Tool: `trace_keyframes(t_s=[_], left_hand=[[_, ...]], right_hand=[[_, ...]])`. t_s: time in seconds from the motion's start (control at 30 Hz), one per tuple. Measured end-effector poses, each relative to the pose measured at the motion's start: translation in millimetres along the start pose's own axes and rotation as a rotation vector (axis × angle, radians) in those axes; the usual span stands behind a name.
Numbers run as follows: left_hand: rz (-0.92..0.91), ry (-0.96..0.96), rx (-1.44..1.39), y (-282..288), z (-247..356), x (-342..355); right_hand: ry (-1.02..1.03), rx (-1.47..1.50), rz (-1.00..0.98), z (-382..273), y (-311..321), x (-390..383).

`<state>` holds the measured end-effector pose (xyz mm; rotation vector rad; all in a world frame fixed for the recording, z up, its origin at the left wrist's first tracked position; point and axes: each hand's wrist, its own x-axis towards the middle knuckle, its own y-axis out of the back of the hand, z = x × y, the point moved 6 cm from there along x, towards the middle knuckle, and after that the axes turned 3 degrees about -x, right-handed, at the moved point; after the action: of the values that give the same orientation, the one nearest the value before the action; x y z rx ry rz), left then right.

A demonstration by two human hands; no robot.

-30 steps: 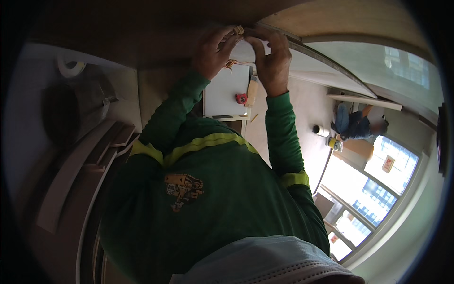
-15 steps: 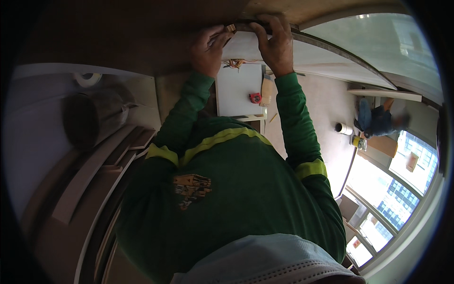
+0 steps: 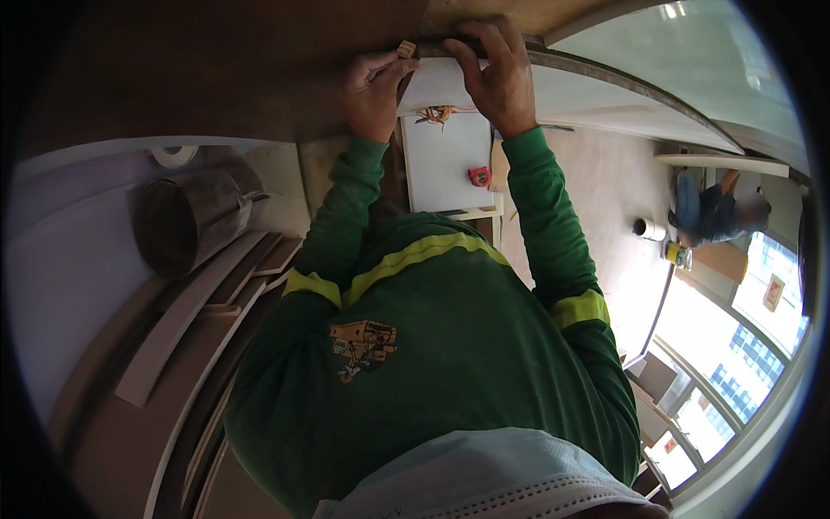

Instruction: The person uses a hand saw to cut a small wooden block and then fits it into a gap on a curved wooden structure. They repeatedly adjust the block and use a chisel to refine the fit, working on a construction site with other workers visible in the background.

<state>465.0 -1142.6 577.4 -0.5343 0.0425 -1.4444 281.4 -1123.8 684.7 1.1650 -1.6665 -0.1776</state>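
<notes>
Head view: left hand (image 3: pixel 372 97) pinches tan block (image 3: pixel 406 49). Right hand (image 3: pixel 501 85) is right of block at panel edge (image 3: pixel 558 61), can't tell if gripping.

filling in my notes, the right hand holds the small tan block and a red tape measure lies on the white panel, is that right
Not quite: the small tan block is in the left hand, as the head view shows. The red tape measure does lie on the white panel.

The person's two hands (image 3: pixel 373 97); one small block (image 3: pixel 406 49); one red tape measure (image 3: pixel 480 176); one wire bundle (image 3: pixel 437 113); one co-worker (image 3: pixel 716 208); one large brown roll (image 3: pixel 194 221).
</notes>
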Motion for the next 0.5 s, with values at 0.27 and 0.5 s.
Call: trace_keyframes(t_s=[0.27,0.5], left_hand=[[-0.09,-0.144,0.265,0.5,21.3,6.6],[-0.073,-0.089,0.531,-2.8,42.5,2.2]], right_hand=[[0.011,-0.043,-0.055,-29.4,13.2,13.9],[-0.026,-0.012,-0.023,-30.2,12.8,10.8]])
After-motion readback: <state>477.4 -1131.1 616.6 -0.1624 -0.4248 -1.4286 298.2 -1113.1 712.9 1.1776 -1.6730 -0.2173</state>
